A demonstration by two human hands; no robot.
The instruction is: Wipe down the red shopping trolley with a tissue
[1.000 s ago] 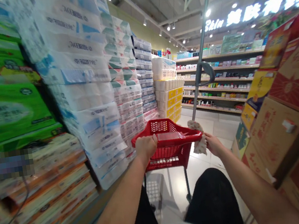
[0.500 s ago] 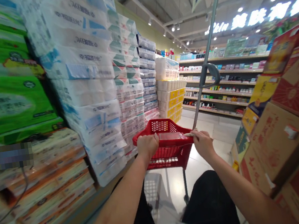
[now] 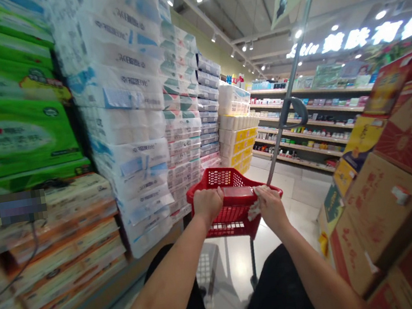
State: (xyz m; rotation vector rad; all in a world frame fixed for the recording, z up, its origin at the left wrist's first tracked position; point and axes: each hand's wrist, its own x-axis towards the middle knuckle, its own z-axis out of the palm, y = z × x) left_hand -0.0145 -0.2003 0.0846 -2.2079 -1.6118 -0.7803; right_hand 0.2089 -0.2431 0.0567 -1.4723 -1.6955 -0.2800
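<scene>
- The left hand (image 3: 209, 205) is clenched around the left part of the handlebar (image 3: 238, 194), knuckles uppermost.
- The right hand (image 3: 271, 205) grasps a pale, rumpled cloth (image 3: 254, 212), bunched between its fingers and the handlebar toward the bar's right end; part of the cloth hangs below the bar, on the hand's left side.
- Between the two grips, a stretch of the red bar lies uncovered.
- The red plastic shopping cart (image 3: 251, 227) is just beyond and below both grips, its perforated basket wall rising ahead of them.
- Beneath the left grip, low down, is a grey gridded piece (image 3: 209, 266); it seems to be the cart's lower rack, though blur and the forearm make this uncertain.
- Left of the left grip stand tall stacks of white toilet-roll packs (image 3: 135, 123), with green tissue packs (image 3: 12, 131) farther left.
- Beyond the right grip, a slanting metal pole (image 3: 276, 146) rises with a grey loop (image 3: 303, 111) on it.
- Well to the right of the right grip, brown and red cartons (image 3: 383, 213) are piled up.
- Far ahead of both grips run stocked shelves (image 3: 307, 145) under a lit white sign (image 3: 377, 35).
</scene>
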